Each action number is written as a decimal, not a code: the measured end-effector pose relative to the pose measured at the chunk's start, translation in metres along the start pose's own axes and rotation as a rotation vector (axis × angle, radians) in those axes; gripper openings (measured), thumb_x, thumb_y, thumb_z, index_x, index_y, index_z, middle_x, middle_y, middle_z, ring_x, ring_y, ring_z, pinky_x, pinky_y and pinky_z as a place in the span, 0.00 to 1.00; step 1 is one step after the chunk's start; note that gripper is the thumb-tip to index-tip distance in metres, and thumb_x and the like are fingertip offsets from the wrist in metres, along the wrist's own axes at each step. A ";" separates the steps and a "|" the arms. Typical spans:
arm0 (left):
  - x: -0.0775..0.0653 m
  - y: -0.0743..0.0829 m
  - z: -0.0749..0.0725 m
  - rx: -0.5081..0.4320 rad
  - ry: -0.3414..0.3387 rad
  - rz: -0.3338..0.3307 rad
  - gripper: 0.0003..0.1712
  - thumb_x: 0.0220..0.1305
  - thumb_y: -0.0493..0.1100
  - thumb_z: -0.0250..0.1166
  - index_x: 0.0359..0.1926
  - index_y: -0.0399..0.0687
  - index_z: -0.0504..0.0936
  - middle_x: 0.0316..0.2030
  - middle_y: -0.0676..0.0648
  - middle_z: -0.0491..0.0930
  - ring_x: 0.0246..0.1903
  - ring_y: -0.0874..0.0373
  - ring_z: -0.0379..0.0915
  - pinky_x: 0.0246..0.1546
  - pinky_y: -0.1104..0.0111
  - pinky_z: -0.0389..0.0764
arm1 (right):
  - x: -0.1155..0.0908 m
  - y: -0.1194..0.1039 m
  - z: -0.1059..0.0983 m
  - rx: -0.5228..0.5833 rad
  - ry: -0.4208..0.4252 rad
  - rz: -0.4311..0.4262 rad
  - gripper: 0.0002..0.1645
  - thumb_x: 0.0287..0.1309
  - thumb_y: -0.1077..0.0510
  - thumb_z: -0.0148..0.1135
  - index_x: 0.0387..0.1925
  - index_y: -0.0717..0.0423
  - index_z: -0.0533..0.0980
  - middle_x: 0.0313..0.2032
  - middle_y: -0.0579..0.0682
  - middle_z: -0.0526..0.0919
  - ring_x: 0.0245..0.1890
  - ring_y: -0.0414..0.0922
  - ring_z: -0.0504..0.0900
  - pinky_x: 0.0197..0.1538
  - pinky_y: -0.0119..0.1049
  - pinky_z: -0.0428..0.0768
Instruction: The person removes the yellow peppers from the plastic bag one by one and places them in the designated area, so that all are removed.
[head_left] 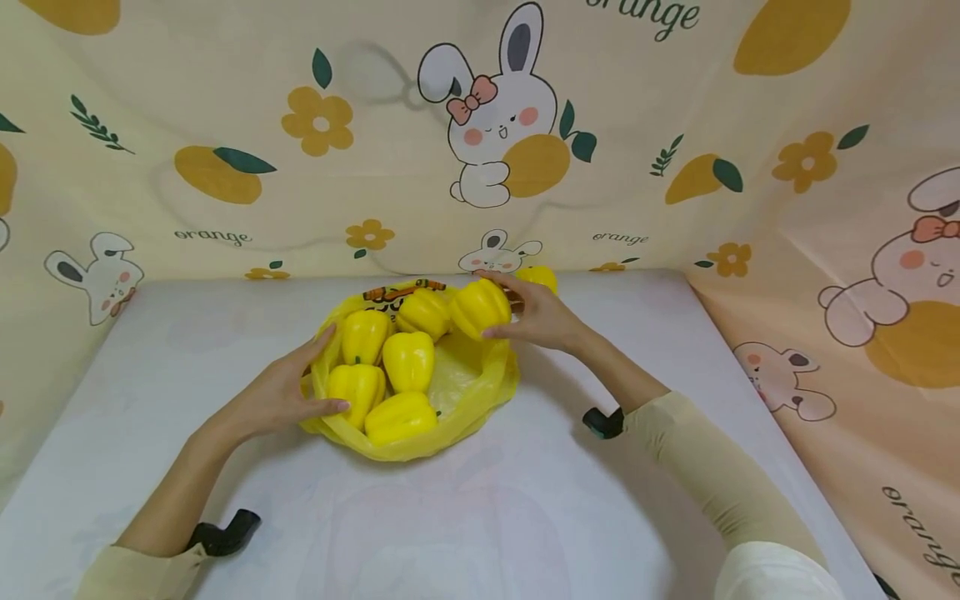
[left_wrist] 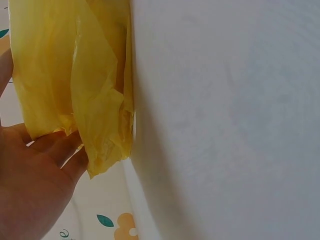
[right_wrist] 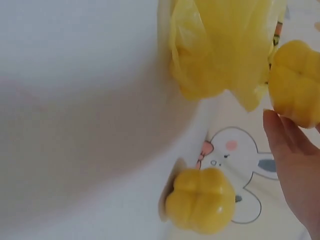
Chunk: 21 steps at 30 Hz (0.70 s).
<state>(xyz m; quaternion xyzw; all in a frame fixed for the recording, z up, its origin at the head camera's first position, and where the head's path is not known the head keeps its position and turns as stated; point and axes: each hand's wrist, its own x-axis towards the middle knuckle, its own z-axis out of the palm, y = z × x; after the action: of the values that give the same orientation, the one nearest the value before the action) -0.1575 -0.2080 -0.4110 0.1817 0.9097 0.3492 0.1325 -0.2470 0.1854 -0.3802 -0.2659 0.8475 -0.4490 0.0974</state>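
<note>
Bag (head_left: 480, 408) on a table (head_left: 562, 508), its mouth upward and its film slack, with five peppers (head_left: 408, 362) inside, gathered toward the left and back; at right, a bare patch of the bag's interior. The left hand (head_left: 277, 396) holds the bag's left side, fingers spread along the outer wall and thumb over the rim; how firmly it grips cannot be told. The right hand (head_left: 543, 317) pinches the held pepper (head_left: 480, 308), thumb below and fingers above, at the far right part of the rim; whether the pepper touches the film is unclear. A loose pepper (head_left: 537, 277) rests on the table behind the right hand, close to the printed cloth (head_left: 405, 183).

Likely faults: (a) released where it is, the held pepper could catch the rim and roll outward, since it lies by the edge rather than over the bare patch; (b) its skin looks smooth and glossy, so it might turn or slip within a fingertip pinch; (c) the soft wall could fold inward under a knock and narrow the mouth, chiefly at right, where no hand steadies it; (d) the peppers' weight, mostly leftward, might make the bag slump should the left hand slacken; (e) a backward brush of the right hand could set the loose pepper rolling
</note>
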 end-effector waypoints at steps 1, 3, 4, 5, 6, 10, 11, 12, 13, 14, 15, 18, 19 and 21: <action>0.000 0.000 0.000 -0.001 -0.001 -0.001 0.68 0.53 0.65 0.73 0.80 0.47 0.38 0.77 0.33 0.43 0.73 0.30 0.42 0.70 0.37 0.50 | -0.001 0.001 -0.002 0.007 0.010 0.015 0.51 0.47 0.47 0.80 0.72 0.36 0.65 0.63 0.45 0.74 0.56 0.47 0.77 0.60 0.45 0.78; 0.000 0.000 0.000 0.001 -0.001 0.001 0.68 0.53 0.65 0.73 0.79 0.47 0.38 0.77 0.33 0.43 0.73 0.30 0.42 0.70 0.38 0.50 | -0.001 0.002 -0.005 0.027 0.026 0.036 0.51 0.46 0.46 0.80 0.72 0.39 0.65 0.61 0.46 0.74 0.55 0.48 0.77 0.60 0.47 0.78; 0.000 -0.001 0.000 0.000 -0.002 0.002 0.68 0.54 0.65 0.73 0.79 0.47 0.38 0.76 0.33 0.43 0.73 0.30 0.42 0.70 0.37 0.50 | -0.002 0.003 -0.007 0.034 0.035 0.043 0.51 0.46 0.46 0.80 0.71 0.40 0.65 0.61 0.46 0.74 0.55 0.48 0.77 0.60 0.47 0.78; 0.000 -0.001 0.000 0.000 -0.002 0.003 0.68 0.54 0.65 0.73 0.79 0.47 0.38 0.76 0.33 0.43 0.73 0.30 0.42 0.70 0.37 0.50 | -0.002 0.004 -0.009 0.036 0.041 0.050 0.51 0.46 0.46 0.80 0.71 0.41 0.65 0.61 0.46 0.73 0.55 0.49 0.77 0.60 0.47 0.78; -0.001 -0.001 -0.001 0.001 -0.002 0.004 0.68 0.54 0.65 0.73 0.79 0.47 0.38 0.76 0.33 0.43 0.73 0.30 0.42 0.70 0.38 0.50 | -0.002 0.004 -0.011 0.034 0.048 0.056 0.51 0.47 0.47 0.80 0.71 0.42 0.65 0.61 0.47 0.73 0.56 0.49 0.77 0.60 0.47 0.78; -0.001 -0.001 -0.001 0.004 0.003 0.006 0.68 0.54 0.65 0.72 0.80 0.47 0.38 0.76 0.33 0.44 0.73 0.31 0.42 0.70 0.38 0.50 | -0.003 0.008 -0.019 0.035 0.070 0.061 0.49 0.48 0.51 0.79 0.71 0.43 0.65 0.61 0.48 0.73 0.56 0.50 0.77 0.60 0.46 0.78; -0.001 -0.002 -0.001 0.006 0.005 0.007 0.68 0.54 0.64 0.73 0.80 0.47 0.38 0.76 0.33 0.44 0.73 0.31 0.43 0.70 0.38 0.50 | -0.003 0.008 -0.021 0.036 0.075 0.063 0.49 0.48 0.52 0.79 0.71 0.43 0.65 0.61 0.49 0.73 0.56 0.51 0.77 0.61 0.46 0.78; -0.001 -0.002 -0.001 0.009 0.006 0.006 0.68 0.54 0.65 0.73 0.79 0.47 0.38 0.76 0.33 0.44 0.73 0.31 0.43 0.70 0.38 0.50 | -0.003 0.009 -0.023 0.037 0.081 0.063 0.50 0.48 0.52 0.79 0.71 0.44 0.65 0.62 0.49 0.73 0.56 0.51 0.77 0.61 0.47 0.78; 0.000 -0.001 -0.001 0.013 0.006 0.005 0.68 0.54 0.65 0.72 0.79 0.47 0.38 0.76 0.33 0.44 0.73 0.31 0.43 0.70 0.38 0.50 | -0.004 0.010 -0.025 0.039 0.087 0.066 0.50 0.48 0.53 0.79 0.71 0.44 0.65 0.62 0.49 0.72 0.56 0.51 0.77 0.61 0.47 0.77; 0.000 -0.001 -0.001 0.015 0.004 0.002 0.68 0.54 0.65 0.72 0.79 0.47 0.38 0.76 0.33 0.44 0.73 0.31 0.43 0.70 0.38 0.50 | -0.004 0.010 -0.027 0.038 0.094 0.068 0.51 0.48 0.52 0.79 0.72 0.45 0.64 0.63 0.49 0.72 0.56 0.51 0.77 0.61 0.47 0.77; 0.001 -0.001 -0.001 0.018 0.003 0.000 0.68 0.54 0.65 0.72 0.79 0.47 0.38 0.76 0.33 0.44 0.73 0.31 0.43 0.70 0.39 0.50 | -0.004 0.011 -0.029 0.040 0.102 0.071 0.51 0.48 0.53 0.80 0.72 0.46 0.64 0.63 0.48 0.72 0.56 0.51 0.77 0.61 0.47 0.77; 0.001 0.000 -0.001 0.020 -0.008 -0.007 0.69 0.54 0.65 0.72 0.79 0.47 0.38 0.76 0.33 0.44 0.73 0.31 0.42 0.70 0.38 0.50 | -0.006 0.013 -0.036 0.029 0.126 0.092 0.53 0.47 0.51 0.80 0.73 0.46 0.64 0.63 0.47 0.72 0.56 0.50 0.77 0.62 0.47 0.76; 0.001 0.001 -0.001 0.019 -0.010 -0.009 0.69 0.53 0.65 0.72 0.79 0.47 0.38 0.76 0.33 0.44 0.73 0.31 0.42 0.70 0.38 0.50 | -0.006 0.015 -0.038 0.024 0.132 0.099 0.54 0.47 0.50 0.80 0.73 0.47 0.63 0.63 0.47 0.72 0.56 0.50 0.76 0.62 0.47 0.76; 0.001 0.001 -0.001 0.015 -0.014 -0.011 0.69 0.53 0.65 0.73 0.79 0.47 0.38 0.76 0.32 0.44 0.73 0.30 0.42 0.70 0.38 0.50 | -0.006 0.017 -0.043 0.012 0.142 0.111 0.54 0.47 0.48 0.80 0.73 0.46 0.63 0.64 0.46 0.72 0.57 0.50 0.75 0.63 0.48 0.75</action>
<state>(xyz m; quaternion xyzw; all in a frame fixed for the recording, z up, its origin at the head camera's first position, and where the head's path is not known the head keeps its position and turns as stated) -0.1585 -0.2076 -0.4091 0.1800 0.9124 0.3401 0.1394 -0.2653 0.2269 -0.3697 -0.1854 0.8631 -0.4655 0.0633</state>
